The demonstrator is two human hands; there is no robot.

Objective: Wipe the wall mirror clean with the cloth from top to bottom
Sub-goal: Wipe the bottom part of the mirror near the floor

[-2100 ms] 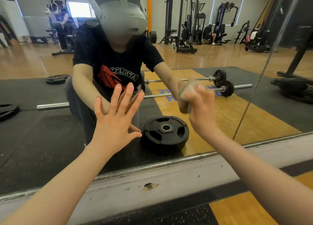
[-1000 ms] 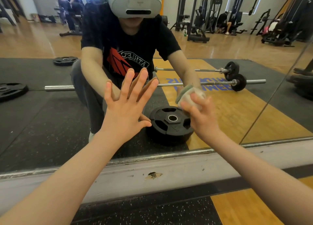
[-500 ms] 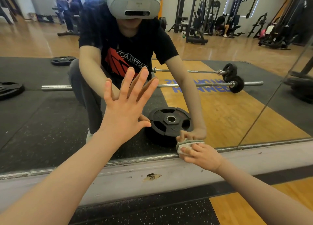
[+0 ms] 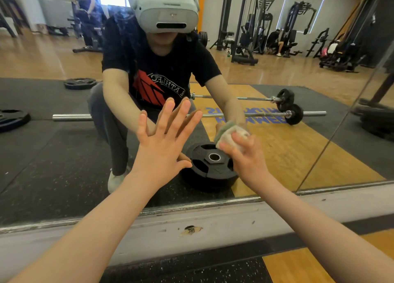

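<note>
The wall mirror (image 4: 53, 159) fills most of the head view and reflects a crouching person and a gym hall. My left hand (image 4: 163, 148) lies flat against the glass with its fingers spread. To its right, my right hand (image 4: 245, 156) grips a bunched white and green cloth (image 4: 229, 136) and holds it against the low part of the mirror, a little above the bottom edge. The fingers cover part of the cloth.
A pale wall strip (image 4: 223, 223) with a chipped spot (image 4: 190, 229) runs under the mirror's bottom edge. Below it lie black rubber flooring (image 4: 191, 270) and a wooden floor patch (image 4: 298, 267). A vertical mirror seam (image 4: 332, 133) slants at the right. Barbells and weight plates appear as reflections.
My right hand dropped with the cloth to the mirror's bottom edge, then rose back up the glass. The left hand has stayed flat on the mirror.
</note>
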